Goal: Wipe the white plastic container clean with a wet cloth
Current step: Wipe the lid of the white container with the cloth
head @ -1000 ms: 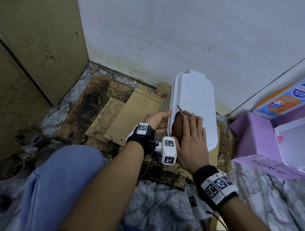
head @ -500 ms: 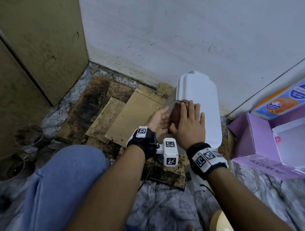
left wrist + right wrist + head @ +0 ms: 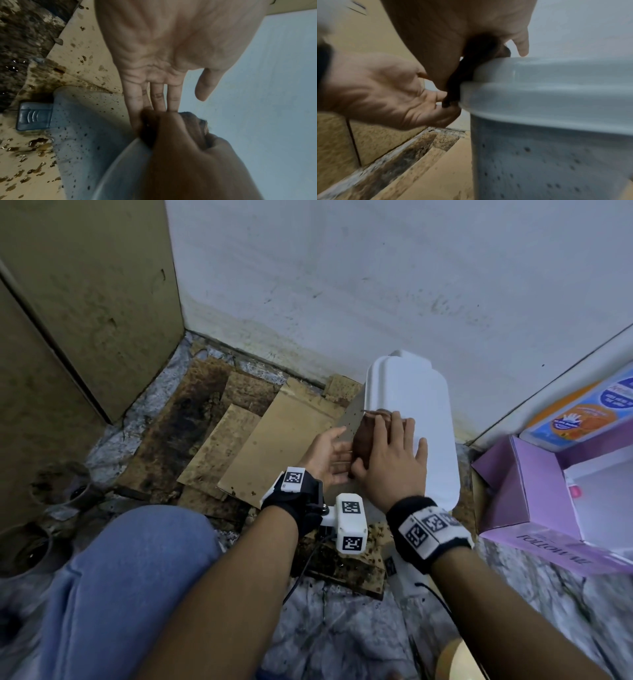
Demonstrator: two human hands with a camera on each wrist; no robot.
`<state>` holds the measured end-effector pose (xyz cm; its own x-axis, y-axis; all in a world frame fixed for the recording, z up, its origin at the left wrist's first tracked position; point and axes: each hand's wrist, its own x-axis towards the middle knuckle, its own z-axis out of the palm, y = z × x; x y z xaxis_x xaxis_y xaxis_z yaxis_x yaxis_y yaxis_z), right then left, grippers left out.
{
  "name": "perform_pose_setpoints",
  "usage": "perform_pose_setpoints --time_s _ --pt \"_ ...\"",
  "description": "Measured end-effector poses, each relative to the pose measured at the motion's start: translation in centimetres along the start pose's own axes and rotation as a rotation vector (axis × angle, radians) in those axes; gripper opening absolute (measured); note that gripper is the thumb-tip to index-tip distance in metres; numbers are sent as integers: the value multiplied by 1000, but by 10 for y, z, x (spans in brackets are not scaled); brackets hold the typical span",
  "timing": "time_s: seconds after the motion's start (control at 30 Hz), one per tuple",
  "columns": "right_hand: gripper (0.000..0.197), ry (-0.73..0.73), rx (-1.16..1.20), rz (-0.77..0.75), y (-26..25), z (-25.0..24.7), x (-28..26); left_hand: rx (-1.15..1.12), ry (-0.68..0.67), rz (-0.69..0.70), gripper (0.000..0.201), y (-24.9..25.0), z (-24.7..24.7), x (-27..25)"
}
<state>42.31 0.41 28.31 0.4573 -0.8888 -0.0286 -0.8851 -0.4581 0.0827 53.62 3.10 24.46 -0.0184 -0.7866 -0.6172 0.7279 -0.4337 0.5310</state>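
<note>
A white plastic container point(image 3: 416, 392) with a lid stands on the floor by the wall; its speckled side point(image 3: 539, 162) faces me. My right hand point(image 3: 394, 453) lies flat on the lid's left edge and presses a dark brown wet cloth point(image 3: 364, 436) against it. The cloth point(image 3: 462, 75) hangs over the rim. My left hand point(image 3: 329, 453) is palm-up beside the container's left side, fingers straight, fingertips point(image 3: 137, 121) touching the side under the cloth point(image 3: 149, 129). It grips nothing.
Stained cardboard pieces point(image 3: 274, 446) cover the floor left of the container. A purple box point(image 3: 534, 494) stands to the right, with an orange and blue pack point(image 3: 582, 412) behind it. A brown panel point(image 3: 85, 302) stands left. My knee in blue jeans point(image 3: 120, 577) is at lower left.
My right hand with the cloth has slid up the lid, away from me, and toward its left edge. The left hand stayed at the container's left side.
</note>
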Motion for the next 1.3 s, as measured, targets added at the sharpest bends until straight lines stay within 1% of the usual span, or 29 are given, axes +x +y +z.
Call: perform_pose_setpoints --time_s 0.1,0.17,0.27,0.33,0.4,0.5,0.6,0.7,0.77,0.83,0.9,1.0,1.07,1.13,1.2,1.3 --pt "74 -13 63 4 6 -7 24 -21 -20 1 44 0 1 -2" --pt "72 -26 135 -12 21 -12 36 -19 -21 7 43 0 1 -1" --pt "73 -103 262 -56 48 -20 42 5 -30 28 43 0 1 -2" --pt "70 -122 253 -114 57 -21 33 34 -31 31 41 -1 2 -1" --pt "67 -114 233 -154 60 -20 12 77 -9 42 34 1 3 -1" --pt "72 -96 214 -159 55 -11 -27 124 44 76 26 0 1 4" --pt "79 -46 101 -127 43 4 -49 122 75 101 22 -4 -1 6" --pt "78 5 74 -49 24 9 -41 108 80 113 25 -4 0 5" --pt "77 -9 69 -29 12 9 -23 94 77 104 28 -3 1 4" --pt "77 -40 78 -43 7 5 -2 72 73 92 31 -3 4 4" --pt "74 -57 92 -82 12 2 10 46 58 76 34 -2 6 3" --pt "71 -60 101 -133 28 0 -5 56 51 71 36 0 8 -1" --pt "74 -56 129 -130 33 1 -26 72 57 78 40 0 9 -3" --pt "77 -43 136 -110 29 5 -40 83 57 81 48 -1 8 -5" --pt "79 -19 110 -78 19 8 -39 90 58 82 55 -3 6 -7" --pt "79 -13 44 -37 3 6 -16 94 36 83 60 -4 4 -9"
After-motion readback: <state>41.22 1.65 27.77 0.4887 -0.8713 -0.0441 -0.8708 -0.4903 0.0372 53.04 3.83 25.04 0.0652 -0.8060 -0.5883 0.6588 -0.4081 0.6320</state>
